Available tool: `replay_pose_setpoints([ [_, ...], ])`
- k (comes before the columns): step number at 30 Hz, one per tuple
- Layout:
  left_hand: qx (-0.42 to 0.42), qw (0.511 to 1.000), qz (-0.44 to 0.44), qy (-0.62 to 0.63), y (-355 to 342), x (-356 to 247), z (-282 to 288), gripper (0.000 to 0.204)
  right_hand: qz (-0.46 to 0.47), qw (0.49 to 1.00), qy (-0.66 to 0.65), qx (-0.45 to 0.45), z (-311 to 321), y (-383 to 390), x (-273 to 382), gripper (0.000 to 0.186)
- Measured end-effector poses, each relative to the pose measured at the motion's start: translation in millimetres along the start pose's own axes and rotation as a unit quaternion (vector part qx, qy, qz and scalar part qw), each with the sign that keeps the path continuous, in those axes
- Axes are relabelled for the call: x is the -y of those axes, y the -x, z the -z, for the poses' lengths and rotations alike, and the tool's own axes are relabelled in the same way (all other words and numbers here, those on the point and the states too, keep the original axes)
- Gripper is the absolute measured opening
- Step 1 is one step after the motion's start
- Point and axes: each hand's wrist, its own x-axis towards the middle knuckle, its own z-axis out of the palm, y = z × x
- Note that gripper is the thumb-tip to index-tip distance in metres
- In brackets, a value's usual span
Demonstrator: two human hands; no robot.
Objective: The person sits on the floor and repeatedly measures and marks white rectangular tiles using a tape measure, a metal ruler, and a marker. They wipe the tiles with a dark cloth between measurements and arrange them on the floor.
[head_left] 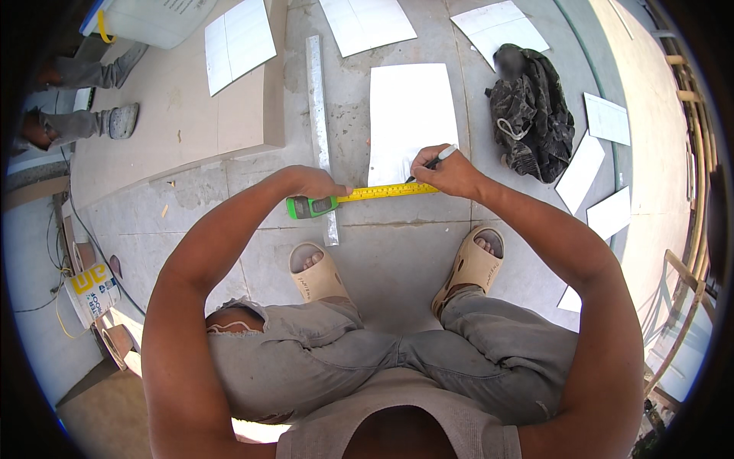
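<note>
1. Grasping tape with left hand, fingers mostly hidden, thumb resting at the case mouth.
2. Keeping yellow blade drawn out rightward, along the near edge of white tile.
3. Gripping marker in right hand, closed around the barrel, tip pointing down beside the blade's far edge. Not telling from this view whether tip is touching tile.
4. Covering the blade's right end with right hand.
5. Locating tile: lying flat on grey floor, ahead of both feet, right of metal bar.
6. Passing tape case over the bar's near part.
7. Standing in tan sandals, one on each side, nearer than tape.
8. Noting dark patterned cloth bunched right of tile, near smaller white pieces.
9. Observing beige slab at left, carrying another white sheet; beyond, a second person's legs and a pale tub.
</note>
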Motion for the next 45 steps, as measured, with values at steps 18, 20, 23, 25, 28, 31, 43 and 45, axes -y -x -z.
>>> replay_pose_setpoints([
  [18, -0.077, 0.996, -0.021, 0.032, 47, -22, 57, 0.08, 0.061, 0.968, -0.071, -0.234, 111, -2, 46, 0.023],
  [20, -0.12, 0.992, -0.001, 0.028, 40, -15, 84, 0.079, 0.091, 0.948, -0.099, -0.287, 135, -2, 54, 0.024],
  [23, -0.197, 0.98, 0.03, 0.005, 29, -9, 120, 0.079, 0.1, 0.942, -0.121, -0.295, 155, -7, 58, 0.023],
  [25, -0.226, 0.973, 0.032, -0.023, 22, -5, 141, 0.077, 0.085, 0.938, -0.148, -0.301, 156, -10, 56, 0.021],
  [28, -0.242, 0.969, 0.041, -0.012, 19, -3, 163, 0.075, 0.067, 0.942, -0.155, -0.29, 155, -11, 49, 0.018],
  [31, -0.24, 0.969, 0.055, -0.003, 12, 4, 172, 0.074, 0.058, 0.942, -0.18, -0.279, 149, -14, 44, 0.018],
  [43, -0.223, 0.973, 0.058, -0.027, 1, 18, 184, 0.076, 0.058, 0.946, -0.198, -0.25, 151, -71, 48, 0.026],
  [45, -0.224, 0.973, 0.054, -0.031, 0, 19, 185, 0.077, 0.071, 0.952, -0.179, -0.238, 144, -93, 43, 0.027],
])
